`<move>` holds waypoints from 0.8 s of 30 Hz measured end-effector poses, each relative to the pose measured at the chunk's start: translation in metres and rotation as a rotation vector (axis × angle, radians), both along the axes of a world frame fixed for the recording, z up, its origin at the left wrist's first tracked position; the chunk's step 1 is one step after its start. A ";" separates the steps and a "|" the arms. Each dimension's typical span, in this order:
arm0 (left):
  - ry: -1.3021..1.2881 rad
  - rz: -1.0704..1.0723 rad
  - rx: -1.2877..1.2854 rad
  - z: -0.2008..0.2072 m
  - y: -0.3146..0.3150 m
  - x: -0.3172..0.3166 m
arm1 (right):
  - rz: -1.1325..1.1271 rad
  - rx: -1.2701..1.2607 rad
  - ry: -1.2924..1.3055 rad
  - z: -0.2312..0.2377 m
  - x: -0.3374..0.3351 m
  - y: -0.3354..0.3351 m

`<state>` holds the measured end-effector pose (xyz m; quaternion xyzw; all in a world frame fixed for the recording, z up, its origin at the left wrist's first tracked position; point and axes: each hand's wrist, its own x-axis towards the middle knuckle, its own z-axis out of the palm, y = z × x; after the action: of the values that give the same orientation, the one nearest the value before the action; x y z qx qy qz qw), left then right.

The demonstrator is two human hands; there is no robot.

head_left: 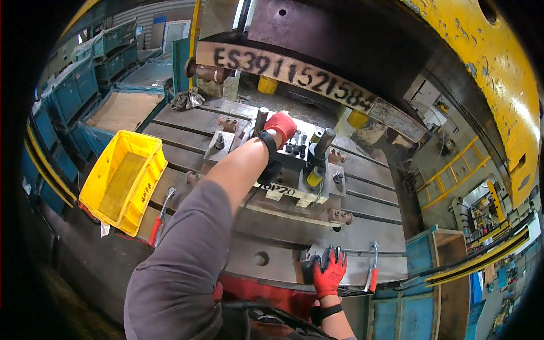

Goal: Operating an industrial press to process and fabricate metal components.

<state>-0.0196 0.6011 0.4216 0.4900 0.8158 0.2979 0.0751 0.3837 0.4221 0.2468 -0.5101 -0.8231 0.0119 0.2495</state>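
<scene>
Under the press ram, head view: left hand (281, 126) in a red glove reaches deep into the die set (294, 170) on the slotted press bed surface (362, 226). Fingers curl down over something at the back of the die, between 2 upright guide pins (324, 141); the glove hides whether they clamp a part or just rest there, so I can't tell. Sleeve and bare forearm run diagonally across the bed.

Right hand (330, 272), also red-gloved, sits flat at the bed's near edge, fingers spread apart, bracing, gripping nothing. Just beside it on the right lies a red-handled tool (372, 269); another red-handled tool (160, 215) lies at the left edge of the bed.

Yellow bin (122, 178) stands left of the bed, looks empty apart from a flat liner. Blue crates (68, 93) stacked further left.

Status, my read: mid-cycle, hand is in the die zone either loading or pulling a piece. No finished part visible in hand or bin; ram is up.
</scene>
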 end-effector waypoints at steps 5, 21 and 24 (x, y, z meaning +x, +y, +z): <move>-0.143 -0.042 0.389 0.008 -0.004 -0.028 | 0.023 0.009 -0.009 0.005 -0.005 0.001; -0.830 -0.103 0.307 -0.062 -0.383 0.010 | 0.441 -0.060 0.261 0.062 -0.051 -0.034; -0.868 0.057 0.242 -0.086 -0.416 0.027 | 0.627 -0.302 0.345 0.050 -0.097 -0.042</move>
<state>0.0071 0.1855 0.3358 0.3023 0.6812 0.5710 0.3444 0.2869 0.3798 0.2972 -0.2551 -0.8740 0.2944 0.2905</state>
